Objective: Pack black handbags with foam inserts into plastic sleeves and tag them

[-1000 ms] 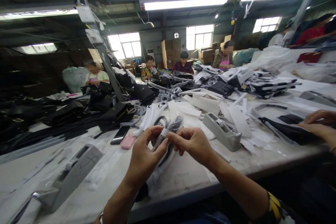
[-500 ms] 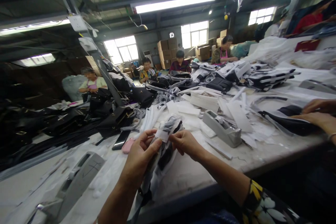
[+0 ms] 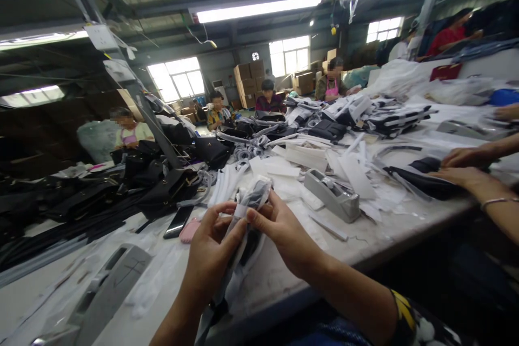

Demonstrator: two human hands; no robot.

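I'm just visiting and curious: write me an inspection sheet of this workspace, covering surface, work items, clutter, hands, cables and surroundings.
Surface: pale flat-topped worktable, largely covered.
Work items: grey-and-black strap-like bundle, seemingly plastic-wrapped, with a pale band around it.
Clutter: white flat strips, black bags with metal fittings, grey tape dispensers, black phone beside a pink rounded object.
Hands: left hand and right hand both hold the bundle.
Cables: thin hanging cord with yellowish end.
Surroundings: co-worker's hands at a black item; brown cardboard boxes, bright windows behind.
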